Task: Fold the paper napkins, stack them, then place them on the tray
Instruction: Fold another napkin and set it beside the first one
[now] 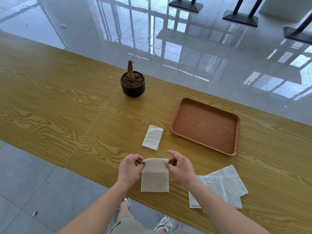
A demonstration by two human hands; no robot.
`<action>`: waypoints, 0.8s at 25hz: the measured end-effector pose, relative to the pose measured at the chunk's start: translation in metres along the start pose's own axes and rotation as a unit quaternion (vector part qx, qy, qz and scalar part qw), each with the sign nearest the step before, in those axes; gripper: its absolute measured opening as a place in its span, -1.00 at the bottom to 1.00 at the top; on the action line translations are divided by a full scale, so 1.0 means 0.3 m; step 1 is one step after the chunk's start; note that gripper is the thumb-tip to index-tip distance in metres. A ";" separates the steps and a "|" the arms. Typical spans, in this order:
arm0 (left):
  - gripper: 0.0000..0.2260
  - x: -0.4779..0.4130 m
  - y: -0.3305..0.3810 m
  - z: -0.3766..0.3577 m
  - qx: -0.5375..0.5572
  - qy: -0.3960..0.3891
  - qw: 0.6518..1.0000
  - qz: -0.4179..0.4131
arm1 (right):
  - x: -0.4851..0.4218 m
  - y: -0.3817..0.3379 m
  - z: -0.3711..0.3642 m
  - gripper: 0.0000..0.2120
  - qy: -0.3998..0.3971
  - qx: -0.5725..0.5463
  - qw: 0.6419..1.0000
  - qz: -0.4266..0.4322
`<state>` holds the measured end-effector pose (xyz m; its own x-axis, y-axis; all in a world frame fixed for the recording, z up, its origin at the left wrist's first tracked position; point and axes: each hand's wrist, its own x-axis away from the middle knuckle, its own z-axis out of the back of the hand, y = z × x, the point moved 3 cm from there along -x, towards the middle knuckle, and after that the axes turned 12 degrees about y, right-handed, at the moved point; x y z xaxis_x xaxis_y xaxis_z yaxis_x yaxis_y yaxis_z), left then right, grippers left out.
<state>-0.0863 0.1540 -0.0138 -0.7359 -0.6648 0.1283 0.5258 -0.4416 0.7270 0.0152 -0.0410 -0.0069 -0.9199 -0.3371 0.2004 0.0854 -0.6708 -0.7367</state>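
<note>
A white paper napkin lies near the table's front edge, its far edge lifted and curling over toward me. My left hand pinches its far left corner and my right hand pinches its far right corner. A folded napkin lies flat just beyond, left of the brown wooden tray, which holds nothing. Unfolded napkins lie overlapped to the right of my right forearm.
A small black pot with a bare brown stem stands at the back of the wooden table. The table's near edge runs diagonally under my arms. Black table bases stand on the glossy floor beyond.
</note>
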 end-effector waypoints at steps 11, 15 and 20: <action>-0.72 0.147 -0.053 0.029 0.015 0.015 0.996 -0.083 | 0.130 0.009 0.004 -0.81 -0.019 0.085 0.990 0.115; -0.74 0.176 -0.056 0.037 -0.078 0.016 0.980 -0.180 | 0.164 0.034 -0.007 -0.83 -0.038 0.124 0.979 0.156; -0.75 0.205 -0.067 0.030 -0.157 -0.005 0.931 -0.329 | 0.180 0.047 -0.020 -0.82 -0.057 0.166 0.967 0.184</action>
<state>-0.1457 0.1273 -0.0145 -0.9457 -0.1829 -0.2686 0.0566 -0.9066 0.4181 -0.0356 -0.0646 -0.0103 -0.7572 -0.6514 0.0479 0.5344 -0.6600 -0.5281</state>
